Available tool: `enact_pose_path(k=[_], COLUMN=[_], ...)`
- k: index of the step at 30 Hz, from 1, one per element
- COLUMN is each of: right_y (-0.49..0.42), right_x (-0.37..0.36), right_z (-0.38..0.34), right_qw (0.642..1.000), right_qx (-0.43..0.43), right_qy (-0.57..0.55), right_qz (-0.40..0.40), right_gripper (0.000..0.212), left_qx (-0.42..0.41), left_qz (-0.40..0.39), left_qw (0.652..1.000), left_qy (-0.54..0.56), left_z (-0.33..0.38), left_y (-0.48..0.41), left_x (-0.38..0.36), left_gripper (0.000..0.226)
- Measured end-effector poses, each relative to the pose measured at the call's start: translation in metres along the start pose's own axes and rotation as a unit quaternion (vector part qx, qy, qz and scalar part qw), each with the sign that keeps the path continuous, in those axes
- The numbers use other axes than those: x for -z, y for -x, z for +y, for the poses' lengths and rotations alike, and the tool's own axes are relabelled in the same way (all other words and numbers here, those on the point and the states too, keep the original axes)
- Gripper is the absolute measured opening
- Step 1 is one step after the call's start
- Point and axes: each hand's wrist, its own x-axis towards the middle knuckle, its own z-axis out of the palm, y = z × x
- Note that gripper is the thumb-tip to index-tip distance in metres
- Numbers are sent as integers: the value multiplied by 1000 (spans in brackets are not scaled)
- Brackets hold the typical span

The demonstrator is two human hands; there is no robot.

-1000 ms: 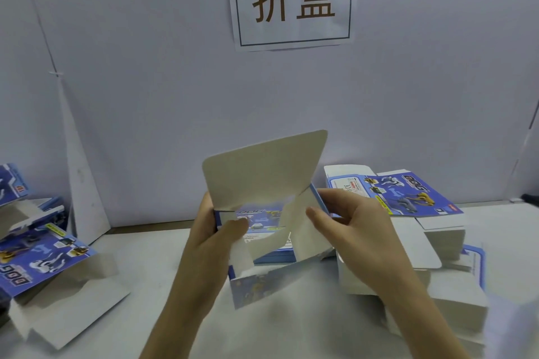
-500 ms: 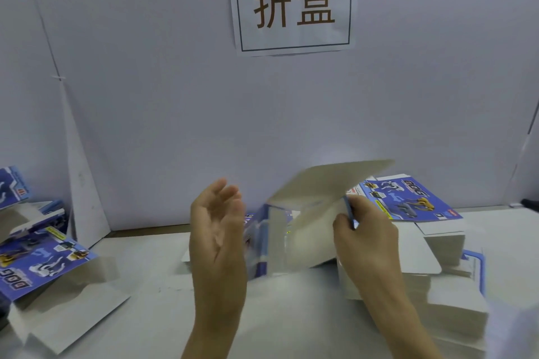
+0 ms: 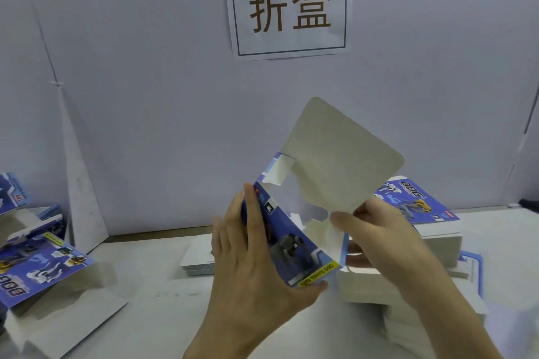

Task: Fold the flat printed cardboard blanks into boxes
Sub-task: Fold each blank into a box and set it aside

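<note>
A half-formed blue printed box (image 3: pixel 294 245) hangs tilted above the table between both hands, its large grey inner flap (image 3: pixel 341 160) standing up to the right. My left hand (image 3: pixel 253 265) holds the box's blue printed side, thumb under the lower corner and fingers along its left edge. My right hand (image 3: pixel 382 236) grips the box's right side, thumb on a small white flap. A stack of flat blanks (image 3: pixel 420 213) with a blue dog print on top lies behind my right hand.
Several folded blue boxes (image 3: pixel 38 268) lie at the left by a white paper cone (image 3: pixel 78 183). A low pile of flat white blanks (image 3: pixel 195 259) sits behind my left hand. More white blanks (image 3: pixel 420 318) lie stacked at the right. A wall with a printed sign (image 3: pixel 288 6) is close behind.
My left hand, open beside the box half a second ago, now holds its blue side. The box has turned and its big flap has swung upward to the right.
</note>
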Motion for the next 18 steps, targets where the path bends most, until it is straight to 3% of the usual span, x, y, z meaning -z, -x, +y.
enact_pose_path(k=[2,5,7,13,14,16,18], right_y=[-3,-3,-4,-2,-1,0,-3], right_x=[7,16,18,0,-4,-9,-9], right_z=[0,-1,3,5,7,9,13], right_qw=[991,934,906,839,846,893,911], right_qx=[88,269,340,468,473,433,402], right_qy=[50,77,94,184,174,96,68], right_qz=[91,222,232,206,175,79,63], right_gripper=[5,28,38,20,17,11,8], left_qx=[10,-35,-47,-36,-33,-39,-54], left_qz=[-14,-9,-6,-11,-15,-25,-33], left_qw=[999,999,998,996,997,997,997], left_qy=[31,-21,-37,-75,-72,-57,-43], left_z=[-1,-8,-8,-10,-10,-9,-6], left_y=[-1,-1,-2,-5,-5,-3,-1], left_x=[5,10,14,23,23,23,23], left_gripper=[135,128,126,128,129,128,125])
